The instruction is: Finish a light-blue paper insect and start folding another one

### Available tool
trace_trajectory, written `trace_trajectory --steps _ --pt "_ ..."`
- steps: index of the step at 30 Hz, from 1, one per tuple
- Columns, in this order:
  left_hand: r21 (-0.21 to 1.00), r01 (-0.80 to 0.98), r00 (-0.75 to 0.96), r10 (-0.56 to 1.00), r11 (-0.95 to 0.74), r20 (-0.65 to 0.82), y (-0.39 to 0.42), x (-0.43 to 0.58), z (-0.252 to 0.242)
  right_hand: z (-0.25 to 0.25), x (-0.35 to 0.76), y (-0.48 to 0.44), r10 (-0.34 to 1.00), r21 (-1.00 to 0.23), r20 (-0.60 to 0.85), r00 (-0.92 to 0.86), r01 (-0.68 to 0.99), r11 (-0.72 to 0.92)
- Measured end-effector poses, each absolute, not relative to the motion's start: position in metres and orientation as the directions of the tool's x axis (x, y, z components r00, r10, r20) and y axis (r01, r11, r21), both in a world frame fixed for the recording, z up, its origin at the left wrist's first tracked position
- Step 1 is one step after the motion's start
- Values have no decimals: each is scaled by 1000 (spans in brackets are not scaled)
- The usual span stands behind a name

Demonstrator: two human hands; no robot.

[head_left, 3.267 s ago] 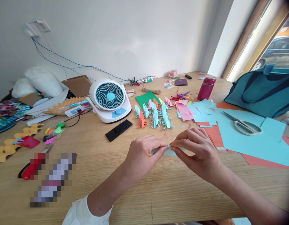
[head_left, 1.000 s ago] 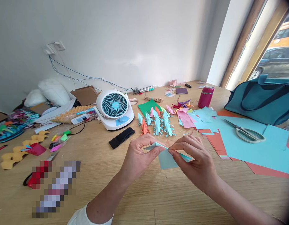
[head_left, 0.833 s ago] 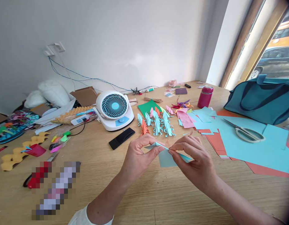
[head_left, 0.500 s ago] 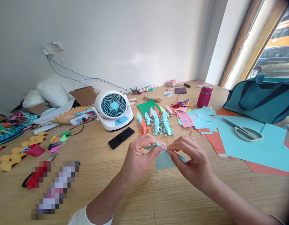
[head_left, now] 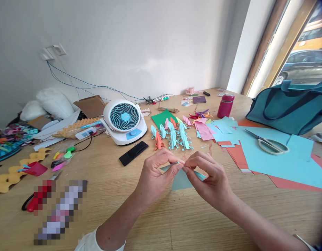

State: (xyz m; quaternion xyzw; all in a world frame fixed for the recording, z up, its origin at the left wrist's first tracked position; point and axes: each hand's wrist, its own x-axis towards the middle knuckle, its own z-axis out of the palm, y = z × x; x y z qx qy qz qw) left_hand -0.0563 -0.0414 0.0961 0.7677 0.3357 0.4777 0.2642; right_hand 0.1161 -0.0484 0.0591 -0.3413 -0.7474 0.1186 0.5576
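Note:
A light blue sheet of paper [head_left: 182,180], partly folded, is held above the table between my two hands. My left hand [head_left: 161,174] pinches its upper edge between thumb and index finger. Close against it, my right hand [head_left: 206,176] pinches the same edge, the fingertips of both hands almost touching. The fold under the fingertips is mostly hidden. Just beyond the hands stand several folded paper figures in light blue [head_left: 173,136], with an orange one [head_left: 158,141] and some pink ones among them.
A white fan [head_left: 124,120] and a black phone [head_left: 133,153] are to the left. Scissors [head_left: 270,143] lie on blue sheets [head_left: 265,158] at right, near a teal bag [head_left: 288,108] and a magenta bottle [head_left: 225,105]. A red-handled tool [head_left: 39,197] lies front left.
My right hand has shifted slightly left, bringing its fingertips closer to my left hand's on the paper. The camera view has turned a little to the right.

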Motion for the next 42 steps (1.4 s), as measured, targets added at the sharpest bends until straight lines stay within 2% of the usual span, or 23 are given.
trace_trajectory --steps 8,15,27,34,37,42 --pt "631 363 300 727 -685 617 -43 -53 92 55 115 -50 641 -560 752 -155 361 745" --pt "612 342 273 698 -713 662 -45 -55 94 53 117 -46 646 -579 746 -160 321 749" --pt "687 354 53 747 -634 662 -34 -83 108 37 127 -34 672 -586 715 -193 358 727" --pt "760 278 -60 779 -587 624 -27 -87 105 37 129 -32 693 -619 687 -218 322 716" --pt "808 227 -72 818 -544 571 -23 -89 104 38 129 -32 696 -637 684 -220 287 716" --pt "899 148 8 910 -412 415 -17 -90 105 38 130 -31 710 -649 680 -183 301 699"
